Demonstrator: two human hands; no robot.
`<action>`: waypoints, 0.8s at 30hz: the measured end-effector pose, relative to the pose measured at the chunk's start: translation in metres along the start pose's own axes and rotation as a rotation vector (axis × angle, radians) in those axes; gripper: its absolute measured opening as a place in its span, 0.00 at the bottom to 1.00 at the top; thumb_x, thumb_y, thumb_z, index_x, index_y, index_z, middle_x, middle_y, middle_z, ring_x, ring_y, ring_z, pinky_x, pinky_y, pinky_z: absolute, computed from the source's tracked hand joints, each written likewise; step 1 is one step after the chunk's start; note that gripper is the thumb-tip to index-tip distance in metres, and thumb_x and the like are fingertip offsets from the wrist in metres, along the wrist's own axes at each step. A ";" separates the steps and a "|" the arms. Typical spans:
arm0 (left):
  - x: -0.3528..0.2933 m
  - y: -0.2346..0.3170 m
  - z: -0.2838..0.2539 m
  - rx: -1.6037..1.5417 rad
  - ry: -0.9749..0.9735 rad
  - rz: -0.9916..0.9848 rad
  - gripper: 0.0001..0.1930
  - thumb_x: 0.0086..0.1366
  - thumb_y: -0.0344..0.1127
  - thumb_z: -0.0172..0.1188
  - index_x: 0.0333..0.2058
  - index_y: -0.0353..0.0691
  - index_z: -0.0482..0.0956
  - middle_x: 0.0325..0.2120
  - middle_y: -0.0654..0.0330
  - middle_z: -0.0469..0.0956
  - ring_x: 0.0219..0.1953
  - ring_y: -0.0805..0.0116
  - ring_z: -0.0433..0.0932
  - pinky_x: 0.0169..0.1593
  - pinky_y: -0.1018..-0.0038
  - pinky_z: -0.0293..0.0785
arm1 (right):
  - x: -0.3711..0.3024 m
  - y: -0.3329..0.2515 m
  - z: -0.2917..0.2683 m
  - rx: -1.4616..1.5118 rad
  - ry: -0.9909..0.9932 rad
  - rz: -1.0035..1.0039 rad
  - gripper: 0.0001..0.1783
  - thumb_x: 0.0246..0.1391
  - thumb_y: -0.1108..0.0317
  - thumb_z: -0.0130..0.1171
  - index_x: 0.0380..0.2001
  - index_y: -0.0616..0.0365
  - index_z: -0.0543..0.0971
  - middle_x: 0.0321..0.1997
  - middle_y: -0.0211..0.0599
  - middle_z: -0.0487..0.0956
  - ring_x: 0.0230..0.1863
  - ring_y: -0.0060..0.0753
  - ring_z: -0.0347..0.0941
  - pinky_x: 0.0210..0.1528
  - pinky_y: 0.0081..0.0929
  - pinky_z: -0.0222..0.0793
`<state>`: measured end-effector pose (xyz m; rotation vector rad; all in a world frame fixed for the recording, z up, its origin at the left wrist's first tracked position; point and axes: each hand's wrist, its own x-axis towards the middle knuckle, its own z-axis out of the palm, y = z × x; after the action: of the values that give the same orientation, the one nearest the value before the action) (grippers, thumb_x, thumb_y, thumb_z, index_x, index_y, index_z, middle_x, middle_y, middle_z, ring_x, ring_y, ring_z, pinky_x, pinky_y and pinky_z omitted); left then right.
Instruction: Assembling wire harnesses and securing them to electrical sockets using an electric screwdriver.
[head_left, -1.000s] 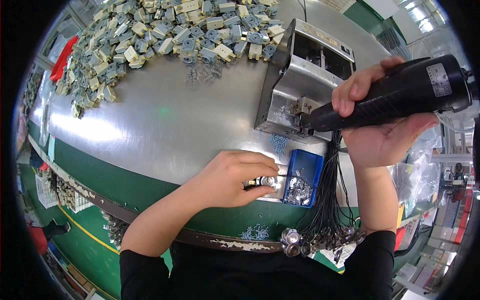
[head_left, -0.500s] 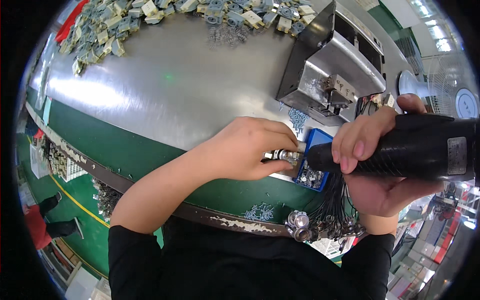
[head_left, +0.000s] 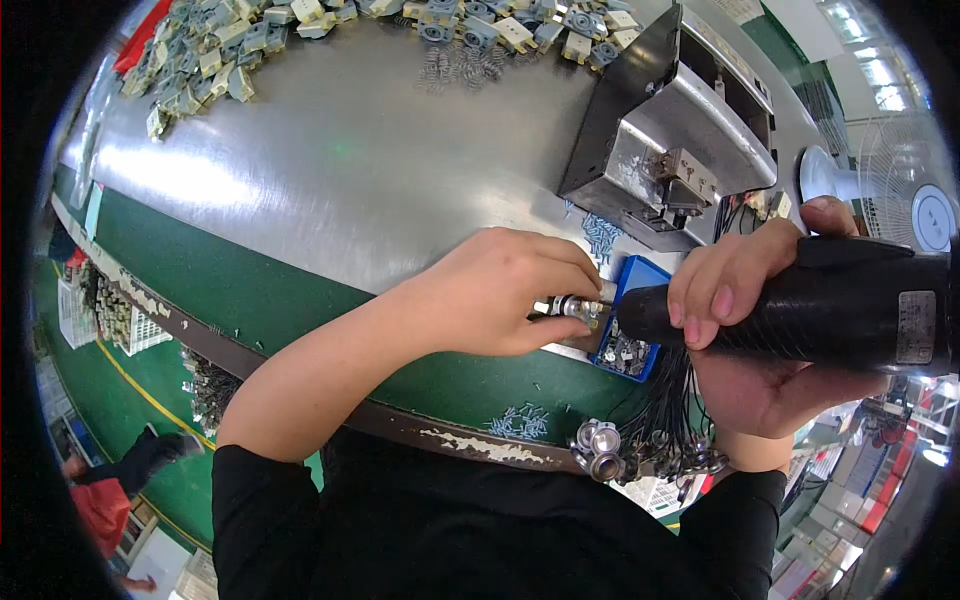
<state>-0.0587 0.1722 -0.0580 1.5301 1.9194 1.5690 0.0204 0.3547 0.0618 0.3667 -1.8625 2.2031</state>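
My left hand (head_left: 505,290) pinches a small silver cylindrical metal fitting (head_left: 568,307) between thumb and fingers, low over the bench. In my right hand (head_left: 745,290) is a thick black electric screwdriver (head_left: 850,300), lying level with its nose toward the left. That nose points at the fitting, with a narrow gap visible between them; the exact contact of the tip cannot be made out. Below the nose stands a blue tray (head_left: 640,272) holding small metal parts (head_left: 625,355). The screwdriver and fingers cover part of the tray.
A steel box-shaped machine (head_left: 680,140) stands beyond the tray, with loose screws (head_left: 601,238) before it. More screws (head_left: 520,422) lie near the front edge beside round metal sockets (head_left: 598,445) on black wires (head_left: 665,405). Grey and cream blocks (head_left: 230,50) and springs (head_left: 460,68) lie at the back.
My hands, the fitting and the screwdriver hold nearly the same places; the view has shifted slightly. At the far left, a person in red and dark trousers has moved.
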 end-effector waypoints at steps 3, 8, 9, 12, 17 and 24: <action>-0.002 0.000 -0.001 0.015 -0.002 -0.019 0.17 0.55 0.34 0.75 0.43 0.38 0.86 0.43 0.55 0.85 0.43 0.51 0.85 0.47 0.62 0.82 | -0.001 0.003 0.001 0.015 -0.026 0.000 0.60 0.50 0.16 0.52 0.72 0.51 0.58 0.30 0.31 0.72 0.25 0.28 0.72 0.33 0.33 0.69; -0.002 0.000 -0.001 0.008 -0.007 -0.019 0.16 0.55 0.33 0.75 0.43 0.38 0.86 0.43 0.55 0.85 0.44 0.51 0.85 0.47 0.62 0.82 | -0.004 0.007 0.001 0.007 -0.028 -0.022 0.61 0.49 0.15 0.53 0.71 0.51 0.59 0.30 0.32 0.73 0.25 0.30 0.73 0.33 0.33 0.69; -0.002 0.000 -0.001 0.009 -0.008 -0.019 0.16 0.55 0.33 0.75 0.43 0.38 0.86 0.43 0.55 0.85 0.44 0.51 0.85 0.47 0.62 0.82 | -0.006 0.008 0.002 0.006 -0.018 -0.026 0.60 0.49 0.15 0.53 0.69 0.51 0.60 0.29 0.33 0.73 0.24 0.30 0.73 0.33 0.34 0.70; -0.003 0.001 0.000 0.005 -0.006 -0.029 0.16 0.55 0.33 0.74 0.42 0.38 0.86 0.43 0.55 0.86 0.44 0.51 0.85 0.48 0.62 0.82 | -0.009 0.009 0.005 0.017 0.008 -0.032 0.56 0.49 0.16 0.54 0.64 0.52 0.64 0.28 0.34 0.74 0.24 0.32 0.73 0.32 0.35 0.70; -0.001 -0.001 0.001 -0.006 -0.001 -0.035 0.15 0.57 0.39 0.72 0.41 0.38 0.86 0.42 0.58 0.85 0.44 0.53 0.84 0.49 0.62 0.80 | -0.009 0.013 0.001 0.037 -0.078 -0.103 0.49 0.51 0.17 0.55 0.53 0.53 0.66 0.27 0.37 0.75 0.23 0.36 0.75 0.31 0.37 0.71; 0.000 0.001 0.001 -0.018 0.001 -0.057 0.15 0.57 0.39 0.72 0.40 0.38 0.86 0.41 0.57 0.85 0.43 0.53 0.84 0.48 0.63 0.80 | -0.010 0.006 0.004 0.001 -0.038 -0.006 0.52 0.53 0.18 0.54 0.60 0.54 0.64 0.27 0.37 0.76 0.23 0.36 0.75 0.29 0.37 0.70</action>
<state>-0.0575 0.1724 -0.0582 1.4548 1.9266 1.5586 0.0279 0.3497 0.0539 0.4167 -1.8773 2.2081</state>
